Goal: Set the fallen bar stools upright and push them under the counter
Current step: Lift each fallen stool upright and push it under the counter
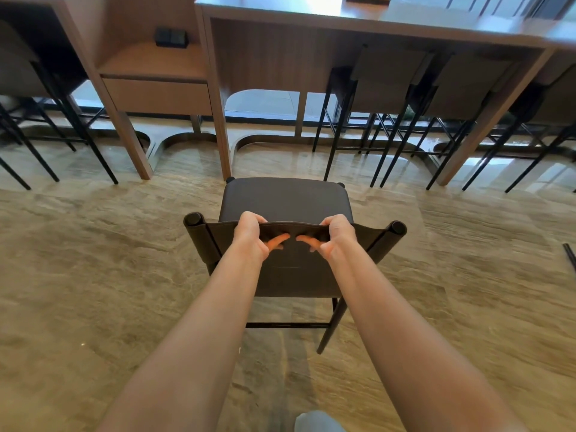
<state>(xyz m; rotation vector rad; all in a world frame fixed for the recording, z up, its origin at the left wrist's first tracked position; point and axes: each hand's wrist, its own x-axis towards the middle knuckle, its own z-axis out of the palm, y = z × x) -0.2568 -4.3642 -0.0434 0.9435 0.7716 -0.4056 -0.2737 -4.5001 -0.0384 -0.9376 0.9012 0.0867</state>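
A dark brown bar stool (285, 199) stands upright on the stone floor in the middle of the view, its seat facing the counter (358, 18). My left hand (251, 236) and my right hand (335, 236) both grip the top edge of its leather backrest, fingers curled over the front and thumbs behind. The stool's front edge sits just short of the counter's wooden leg (218, 120). An open bay under the counter lies straight ahead of the stool.
Two dark stools (389, 88) are tucked under the counter to the right, with another stool (536, 107) further right. More stools (40, 82) stand under the left counter. A wooden drawer unit (156, 88) with a black socket sits between the counters. A thin black leg (569, 254) shows at the right edge.
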